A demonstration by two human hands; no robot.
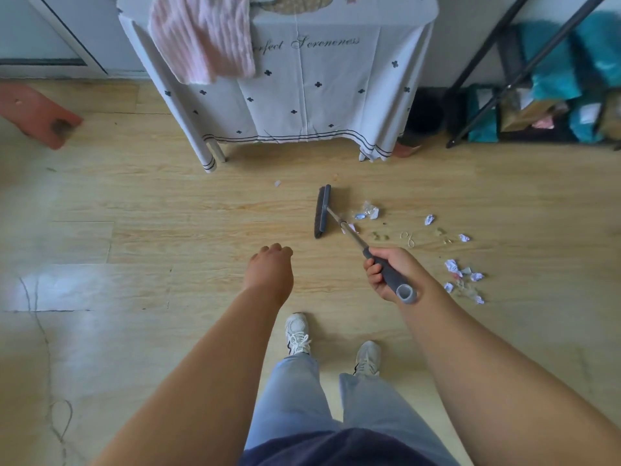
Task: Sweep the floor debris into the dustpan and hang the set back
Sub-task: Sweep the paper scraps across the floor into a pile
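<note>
Standing on the pale wood-plank floor (168,213) in white laced sneakers (297,332) and light blue jeans (292,398). Grasping the short grey broom with a metal shaft and dark bristle head (322,211) in the right hand (386,274), wrapping the fingers (373,267) fully round the dark rubber grip. Slanting the shaft forward and left, setting the bristle head down on the floor toward its far edge, just short of the worktop (302,95) draped in a white cloth with dark clover marks. Holding the left hand (270,264) out over the floor beside the broom, clenching it loosely, knuckles up, gripping nothing. Spotting the debris (369,211), crumpled white and lilac paper scraps with bits of clear wrapper, just right of the bristle head and trailing toward the floor's right edge to a second clump near the right forearm. Catching one stray white scrap (277,183) left of the head, nearer the worktop. Glimpsing a blurred flat red thing (37,112) at the floor's left edge, too smeared for telling what. Noting a pink ribbed towel (201,38) drooping over the worktop's left corner, and a black metal rack (554,79) with teal bags along the floor's far right edge.
</note>
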